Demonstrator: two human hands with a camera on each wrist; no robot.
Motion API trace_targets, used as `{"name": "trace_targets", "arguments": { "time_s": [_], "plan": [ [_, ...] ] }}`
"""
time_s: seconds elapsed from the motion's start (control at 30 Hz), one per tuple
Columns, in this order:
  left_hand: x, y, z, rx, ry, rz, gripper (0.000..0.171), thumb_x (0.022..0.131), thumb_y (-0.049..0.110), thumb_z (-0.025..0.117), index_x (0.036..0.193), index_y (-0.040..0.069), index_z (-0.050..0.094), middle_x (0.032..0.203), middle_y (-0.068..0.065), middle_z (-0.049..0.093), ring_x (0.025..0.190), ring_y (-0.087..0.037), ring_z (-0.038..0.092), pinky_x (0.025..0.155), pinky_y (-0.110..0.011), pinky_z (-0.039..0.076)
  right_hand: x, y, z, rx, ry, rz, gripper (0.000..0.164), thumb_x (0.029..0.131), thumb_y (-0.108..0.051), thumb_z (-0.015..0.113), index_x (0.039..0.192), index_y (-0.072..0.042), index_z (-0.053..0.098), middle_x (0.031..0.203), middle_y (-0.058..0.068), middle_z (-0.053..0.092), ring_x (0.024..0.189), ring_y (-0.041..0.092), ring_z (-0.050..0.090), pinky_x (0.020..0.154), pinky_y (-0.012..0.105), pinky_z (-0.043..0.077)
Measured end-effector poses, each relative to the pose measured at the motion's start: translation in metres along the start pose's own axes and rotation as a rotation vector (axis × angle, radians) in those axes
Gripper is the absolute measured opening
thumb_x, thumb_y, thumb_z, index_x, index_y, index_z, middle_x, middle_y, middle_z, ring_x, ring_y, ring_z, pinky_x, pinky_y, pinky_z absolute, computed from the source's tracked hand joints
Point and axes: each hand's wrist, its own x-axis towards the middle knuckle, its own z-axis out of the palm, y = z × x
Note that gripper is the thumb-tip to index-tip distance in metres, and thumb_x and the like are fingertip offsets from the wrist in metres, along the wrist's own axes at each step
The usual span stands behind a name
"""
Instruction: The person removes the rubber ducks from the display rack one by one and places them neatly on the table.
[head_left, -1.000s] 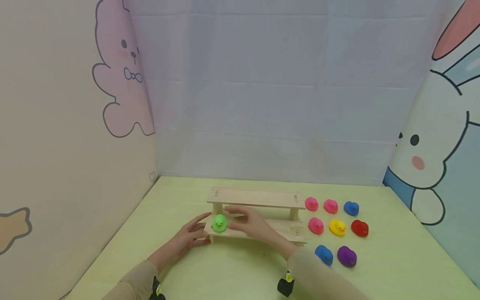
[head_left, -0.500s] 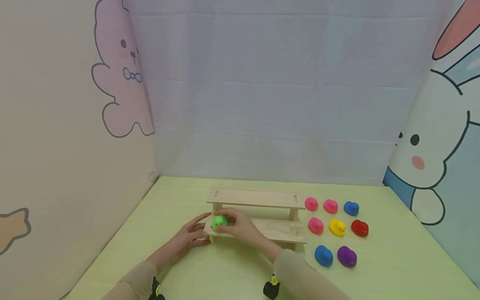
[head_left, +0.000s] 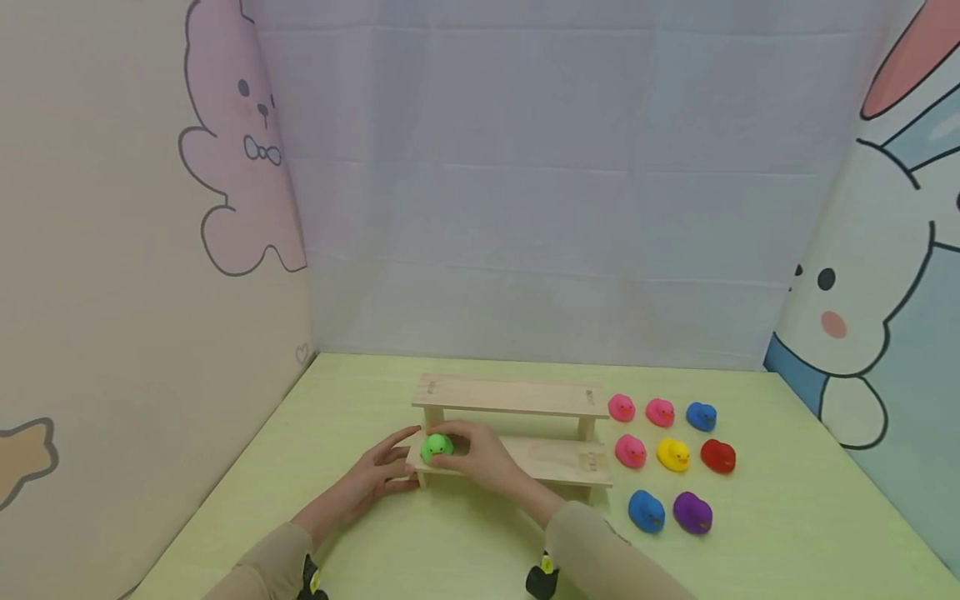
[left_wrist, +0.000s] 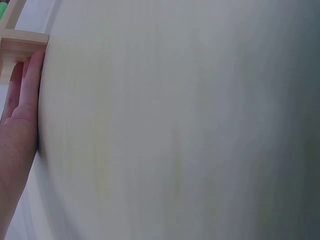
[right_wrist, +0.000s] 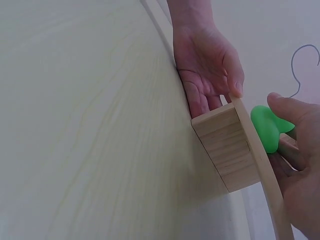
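Note:
A green rubber duck (head_left: 435, 448) sits at the left end of the lower board of a small two-tier wooden shelf (head_left: 555, 460). My right hand (head_left: 483, 458) holds the duck between thumb and fingers; the right wrist view shows the green duck (right_wrist: 267, 127) against the board with the thumb (right_wrist: 287, 106) on it. My left hand (head_left: 371, 479) touches the shelf's left end. Its fingers (left_wrist: 31, 85) reach out fairly straight to the end of the wooden leg (left_wrist: 22, 42), and its thumb (right_wrist: 234, 80) lies at the board's edge.
Right of the shelf, several more ducks stand loosely in rows, among them a yellow duck (head_left: 673, 455), a red duck (head_left: 718, 457) and a purple duck (head_left: 692, 512). The upper board (head_left: 510, 394) lies above and behind the lower one. A curtain (head_left: 540, 208) hangs behind the table.
My right hand, beside the green duck with its fingers apart a second ago, has moved left and taken hold of it. The duck has shifted very slightly. My left hand stays at the shelf.

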Motion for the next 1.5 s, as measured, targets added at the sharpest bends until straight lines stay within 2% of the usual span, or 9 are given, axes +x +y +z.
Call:
{"name": "trace_targets", "arguments": {
  "time_s": [0.27, 0.47, 0.6, 0.8, 0.87, 1.23, 1.5],
  "plan": [
    [0.0, 0.0, 0.001, -0.011, 0.01, -0.006, 0.068, 0.098, 0.0, 0.054, 0.156, 0.012, 0.021, 0.142, -0.023, 0.039, 0.119, -0.031, 0.054, 0.096, -0.045, 0.047, -0.001, -0.002, -0.001, 0.012, -0.005, 0.017, 0.043, 0.084, -0.024, 0.078, 0.123, -0.009, 0.067, 0.122, -0.002, 0.064, 0.11, 0.01, 0.056, 0.096, 0.04, 0.045],
    [0.0, 0.0, 0.001, -0.001, 0.007, 0.003, 0.068, 0.098, 0.0, 0.054, 0.156, 0.011, 0.02, 0.141, -0.023, 0.041, 0.119, -0.031, 0.054, 0.096, -0.045, 0.047, -0.002, -0.002, -0.002, 0.002, -0.008, -0.007, 0.042, 0.084, -0.022, 0.079, 0.122, -0.009, 0.068, 0.121, -0.003, 0.065, 0.108, 0.009, 0.057, 0.094, 0.037, 0.047],
    [0.0, -0.002, -0.001, -0.001, 0.006, 0.003, 0.068, 0.098, 0.0, 0.055, 0.156, 0.011, 0.022, 0.141, -0.023, 0.041, 0.119, -0.031, 0.053, 0.095, -0.045, 0.047, -0.004, -0.007, -0.005, 0.015, -0.019, -0.012, 0.042, 0.083, -0.019, 0.079, 0.123, -0.009, 0.068, 0.122, -0.001, 0.065, 0.109, 0.011, 0.058, 0.094, 0.039, 0.048],
    [0.0, -0.003, -0.002, 0.0, 0.006, 0.0, 0.067, 0.098, 0.0, 0.054, 0.156, 0.013, 0.022, 0.143, -0.023, 0.04, 0.121, -0.031, 0.053, 0.096, -0.045, 0.047, -0.01, -0.012, -0.01, 0.098, -0.033, 0.002, 0.042, 0.084, -0.014, 0.078, 0.124, -0.006, 0.066, 0.124, 0.003, 0.063, 0.108, 0.021, 0.061, 0.089, 0.029, 0.051],
    [0.0, -0.003, -0.003, 0.004, -0.001, 0.007, 0.067, 0.099, 0.001, 0.053, 0.156, 0.012, 0.021, 0.143, -0.023, 0.039, 0.12, -0.031, 0.053, 0.096, -0.045, 0.047, -0.012, -0.012, -0.012, 0.102, -0.027, 0.012, 0.043, 0.084, -0.015, 0.078, 0.124, -0.008, 0.067, 0.125, 0.001, 0.063, 0.11, 0.019, 0.06, 0.089, 0.027, 0.05],
    [0.002, -0.005, -0.003, -0.006, 0.003, 0.009, 0.068, 0.098, 0.002, 0.055, 0.156, 0.01, 0.02, 0.143, -0.026, 0.037, 0.118, -0.031, 0.055, 0.094, -0.045, 0.048, -0.033, -0.013, -0.036, 0.169, 0.005, 0.001, 0.044, 0.085, -0.015, 0.078, 0.125, -0.004, 0.065, 0.13, 0.011, 0.06, 0.111, 0.027, 0.059, 0.093, 0.031, 0.049],
    [0.001, -0.003, -0.001, -0.022, 0.016, -0.003, 0.071, 0.096, -0.002, 0.057, 0.156, 0.012, 0.021, 0.143, -0.024, 0.038, 0.12, -0.032, 0.053, 0.096, -0.046, 0.047, -0.053, -0.009, -0.062, 0.169, 0.039, 0.013, 0.04, 0.086, -0.016, 0.076, 0.125, -0.012, 0.066, 0.13, 0.007, 0.061, 0.113, 0.026, 0.058, 0.095, 0.033, 0.048]
  ]
}}
